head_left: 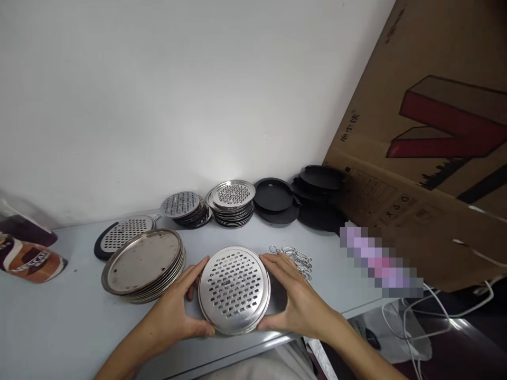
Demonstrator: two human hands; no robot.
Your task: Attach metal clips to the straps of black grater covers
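Near the table's front edge, a stack of round metal grater discs (pixel 234 287) sits between my two hands. The top disc is silvery, with rows of small slots. My left hand (pixel 180 306) curves round its left side, thumb at the front and fingers at the back. On the other side my right hand (pixel 295 295) grips the rim in the same way. Just left of my left hand stands a pile of larger round metal plates (pixel 144 264). Beyond my right hand lie several small wire clips (pixel 297 256), partly hidden by its fingers.
Along the wall stand a dark-edged grater (pixel 127 234), perforated discs (pixel 180 205), a stack of grater discs (pixel 233 195) and black round trays (pixel 273 195), (pixel 321 179). A Nescafé container (pixel 34 258) is at left. A big cardboard box (pixel 396 211) and white cables (pixel 435 316) are at right.
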